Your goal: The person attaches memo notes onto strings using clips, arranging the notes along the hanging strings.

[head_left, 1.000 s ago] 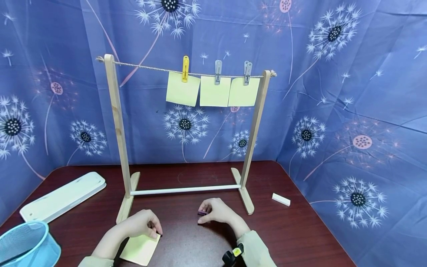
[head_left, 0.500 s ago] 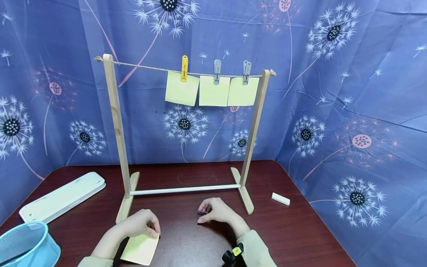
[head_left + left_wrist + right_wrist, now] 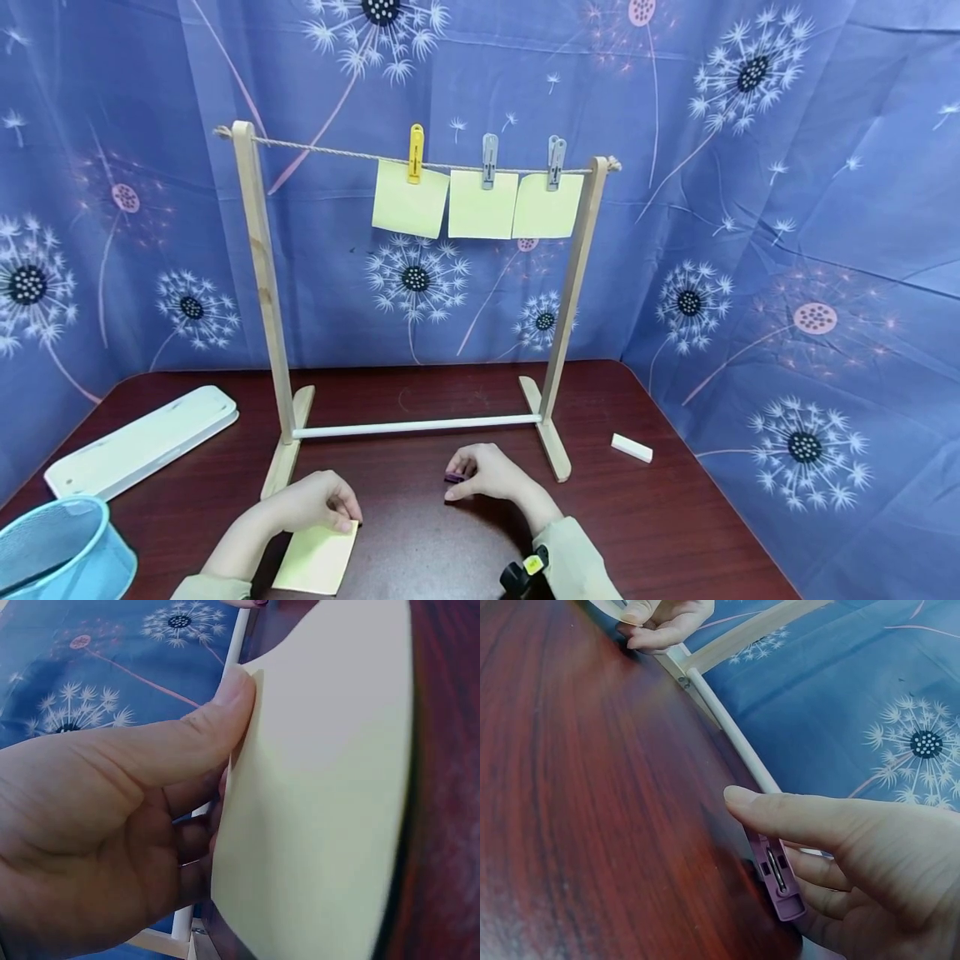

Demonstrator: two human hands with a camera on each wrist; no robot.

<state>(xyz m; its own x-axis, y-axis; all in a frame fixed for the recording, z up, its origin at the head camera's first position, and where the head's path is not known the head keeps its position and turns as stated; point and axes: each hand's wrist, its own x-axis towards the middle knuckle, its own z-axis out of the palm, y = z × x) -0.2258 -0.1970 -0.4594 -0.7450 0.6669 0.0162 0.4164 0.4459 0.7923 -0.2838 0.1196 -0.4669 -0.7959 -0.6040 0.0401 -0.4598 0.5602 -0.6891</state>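
Observation:
My left hand [image 3: 318, 504] pinches the upper right corner of a pale yellow paper sheet [image 3: 315, 560] low over the table. In the left wrist view the thumb lies on the near face of the sheet [image 3: 322, 780], with the fingers behind it. To the right, my right hand [image 3: 487, 482] holds a purple clothespin [image 3: 778, 877] between thumb and fingers, just above the tabletop. Three similar yellow sheets hang on the rope, one by a yellow clothespin [image 3: 416, 154], the others by a grey clothespin [image 3: 489, 162] and another grey clothespin [image 3: 556, 164].
A wooden rack [image 3: 262, 275] carries the rope [image 3: 322, 151] and has a white lower bar [image 3: 420, 427]. A white case [image 3: 142, 442] and a blue mesh basket [image 3: 97, 550] stand at left. One white block [image 3: 632, 448] lies at right on the dark table [image 3: 675, 533].
My left hand and its sheet have shifted very slightly. The right hand stays in place with the purple clothespin.

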